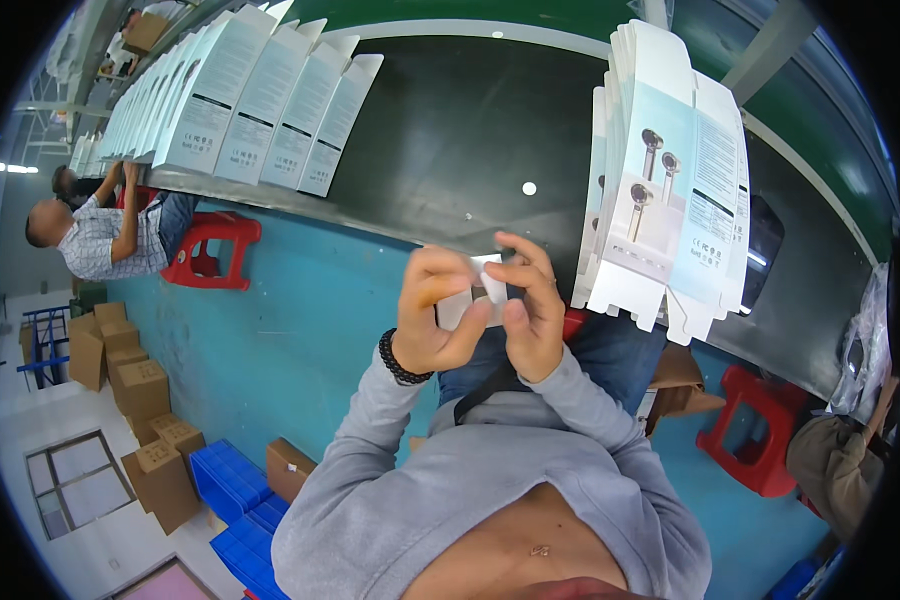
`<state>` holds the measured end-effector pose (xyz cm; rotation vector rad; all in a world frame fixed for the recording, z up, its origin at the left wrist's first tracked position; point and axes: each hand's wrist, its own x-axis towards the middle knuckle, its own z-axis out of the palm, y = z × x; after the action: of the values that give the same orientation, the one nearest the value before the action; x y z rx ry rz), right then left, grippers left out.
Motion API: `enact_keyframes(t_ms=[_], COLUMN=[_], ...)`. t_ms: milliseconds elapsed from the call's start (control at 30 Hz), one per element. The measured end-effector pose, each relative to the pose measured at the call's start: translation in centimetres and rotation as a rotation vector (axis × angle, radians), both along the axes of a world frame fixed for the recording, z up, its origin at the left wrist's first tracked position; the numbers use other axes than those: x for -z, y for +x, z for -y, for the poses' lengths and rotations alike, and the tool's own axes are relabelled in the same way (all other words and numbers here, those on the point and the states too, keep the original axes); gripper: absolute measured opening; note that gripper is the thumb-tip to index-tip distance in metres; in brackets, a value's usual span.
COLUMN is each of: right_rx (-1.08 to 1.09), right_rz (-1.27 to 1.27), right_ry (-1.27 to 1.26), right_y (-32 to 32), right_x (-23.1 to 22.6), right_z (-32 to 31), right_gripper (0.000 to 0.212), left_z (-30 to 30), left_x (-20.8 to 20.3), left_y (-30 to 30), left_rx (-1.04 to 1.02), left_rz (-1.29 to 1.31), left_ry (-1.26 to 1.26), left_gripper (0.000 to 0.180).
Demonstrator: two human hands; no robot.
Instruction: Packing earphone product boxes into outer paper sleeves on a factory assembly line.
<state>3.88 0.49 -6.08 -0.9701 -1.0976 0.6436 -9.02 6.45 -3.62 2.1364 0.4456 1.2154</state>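
Observation:
Between my two hands, just off the near edge of the table, is a small white cardboard carton (453, 311), seen at its end with flaps turned up. My left hand (432, 318) closes around its left side, thumb and fingers on the card. On the other side my right hand (532, 315) grips a white flap, its thumb low and one finger raised. Most of the carton's body is hidden below my hands. Nearest on the right lies a stack of flat, unfolded cartons (660, 215), white and pale blue with pictures of handheld devices.
Several folded cartons (288, 125) stand in a row on the dark table (450, 120) at the left. A black object (765, 245) lies behind the flat stack. Red stools (215, 245), blue crates (232, 480) and brown boxes (138, 385) occupy the floor. A person (115, 230) sits far left.

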Motion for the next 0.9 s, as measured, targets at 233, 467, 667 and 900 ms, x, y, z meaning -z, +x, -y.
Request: enact_keyframes(t_ms=[233,467,667,900], right_rx=[-0.248,-0.26,-0.337,-0.227], right_rz=[-0.385,-0.412,-0.075,0.534], right_ry=[-0.221,-0.287,-0.087,0.079], right_y=[-0.4,-0.3,0.9,1.3], right_x=[-0.2,-0.2,0.7,-5.4], right_z=[-0.1,0.3,0.0,0.4], right_gripper=[0.02,0.03,0.077,0.073], left_z=[-0.2,0.2,0.1,-1.2], left_x=[-0.1,-0.4,-1.6,-8.1], left_y=[0.5,0.7,0.1,-6.4], left_rx=[-0.031,-0.036,-0.146,0.125], left_rz=[-0.051,-0.088,0.146,-0.294], left_ry=[0.2,0.205,0.118,0.084], left_gripper=[0.092,0.094,0.103,0.086])
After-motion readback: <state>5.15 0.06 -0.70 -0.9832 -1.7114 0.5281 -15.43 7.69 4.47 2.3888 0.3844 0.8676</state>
